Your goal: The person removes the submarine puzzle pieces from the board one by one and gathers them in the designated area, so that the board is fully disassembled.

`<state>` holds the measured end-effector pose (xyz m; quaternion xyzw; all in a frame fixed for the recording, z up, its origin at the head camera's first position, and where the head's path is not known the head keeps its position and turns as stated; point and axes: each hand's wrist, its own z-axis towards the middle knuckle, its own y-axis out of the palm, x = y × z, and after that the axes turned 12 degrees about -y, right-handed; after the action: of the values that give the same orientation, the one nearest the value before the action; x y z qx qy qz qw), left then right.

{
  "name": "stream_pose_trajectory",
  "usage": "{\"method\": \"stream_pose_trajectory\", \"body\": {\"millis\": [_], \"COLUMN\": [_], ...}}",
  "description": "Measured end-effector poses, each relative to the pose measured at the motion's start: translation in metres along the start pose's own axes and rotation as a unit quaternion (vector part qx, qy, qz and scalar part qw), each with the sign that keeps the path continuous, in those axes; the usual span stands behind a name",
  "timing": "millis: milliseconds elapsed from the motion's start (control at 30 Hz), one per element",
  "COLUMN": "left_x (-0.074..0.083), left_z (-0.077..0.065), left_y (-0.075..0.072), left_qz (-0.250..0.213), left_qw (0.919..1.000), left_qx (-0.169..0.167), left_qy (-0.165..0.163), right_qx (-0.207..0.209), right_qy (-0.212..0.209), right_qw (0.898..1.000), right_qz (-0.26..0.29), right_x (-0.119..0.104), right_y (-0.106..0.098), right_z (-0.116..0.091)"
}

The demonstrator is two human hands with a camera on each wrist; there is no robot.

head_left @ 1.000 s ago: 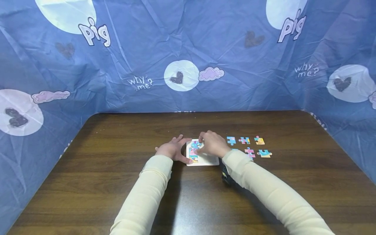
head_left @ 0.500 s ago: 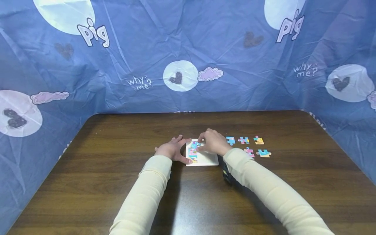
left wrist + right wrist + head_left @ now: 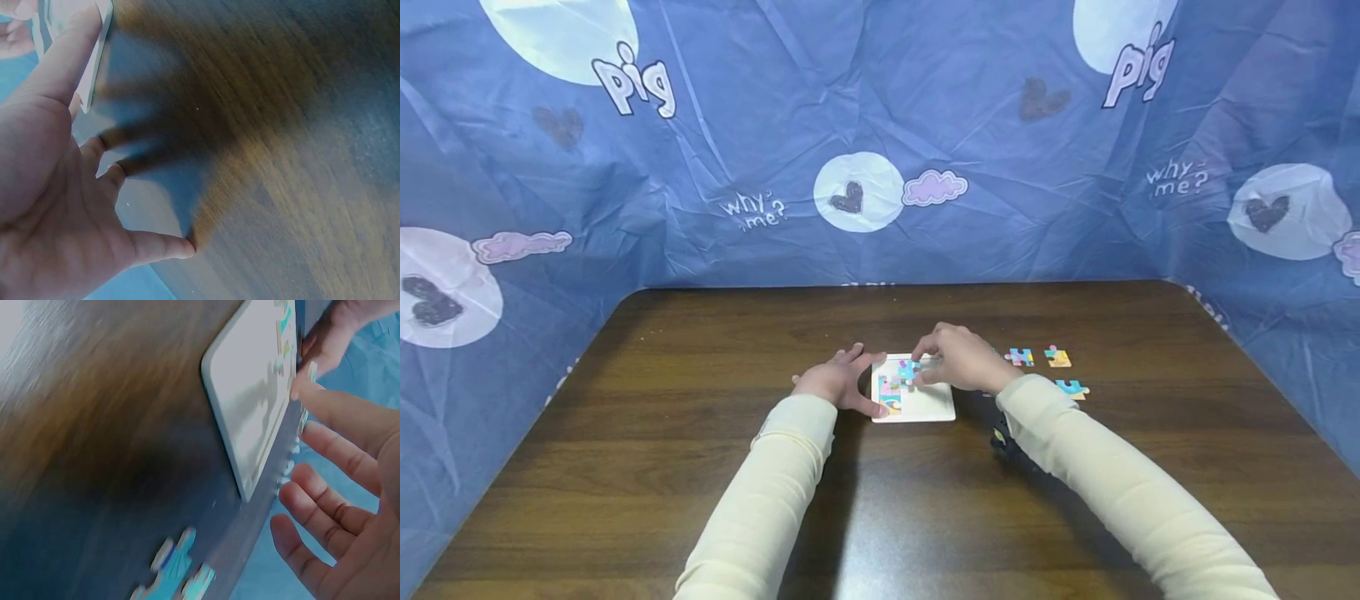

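My left hand [image 3: 835,383] spreads its fingers at the left side of a white puzzle tray [image 3: 930,406]. Its thumb lies on the near left corner and its index finger reaches the far left corner. Seen from the left wrist, the other fingers [image 3: 164,247] are straight and splayed on the table. My right hand [image 3: 964,358] pinches a blue and pink jigsaw piece [image 3: 907,372] between thumb and index finger over the tray's far left part. In the right wrist view this piece [image 3: 304,419] shows edge-on. Pink and yellow pieces [image 3: 891,406] sit in the tray's left column.
Loose jigsaw pieces lie right of the tray, among them a blue and pink one [image 3: 1020,357], a yellow one [image 3: 1058,357] and a blue one [image 3: 1072,389] partly behind the right sleeve. A brown wooden table [image 3: 737,350] meets a blue printed cloth [image 3: 1000,242].
My right hand has shifted right with the jigsaw piece, away from the tray's far left corner, where white tray now shows. The left hand stays at the tray's left side.
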<state>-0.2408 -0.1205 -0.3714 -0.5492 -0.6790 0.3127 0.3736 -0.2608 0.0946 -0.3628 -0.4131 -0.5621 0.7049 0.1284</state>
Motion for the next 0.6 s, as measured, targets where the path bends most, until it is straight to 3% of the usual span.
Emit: {"method": "stream_pose_trajectory", "body": {"millis": [133, 233, 333, 600], "left_x": [-0.003, -0.004, -0.003, 0.004], "left_z": [0.013, 0.015, 0.009, -0.024], "left_y": [0.006, 0.007, 0.005, -0.007], "left_qz": [-0.005, -0.008, -0.009, -0.017], "left_qw": [1.0000, 1.0000, 1.0000, 0.9998], "left_qx": [0.000, 0.002, 0.003, 0.004], "left_qy": [0.000, 0.000, 0.000, 0.013], "right_qx": [0.002, 0.002, 0.005, 0.013], "right_qy": [-0.009, -0.014, -0.017, -0.022], "right_qw": [1.000, 1.000, 1.000, 1.000], "right_qz": [0.013, 0.021, 0.019, 0.004], "right_x": [0.007, 0.013, 0.018, 0.029], "right_y": [-0.006, -0.009, -0.013, -0.019], "right_z": [-0.009, -0.016, -0.021, -0.038]}}
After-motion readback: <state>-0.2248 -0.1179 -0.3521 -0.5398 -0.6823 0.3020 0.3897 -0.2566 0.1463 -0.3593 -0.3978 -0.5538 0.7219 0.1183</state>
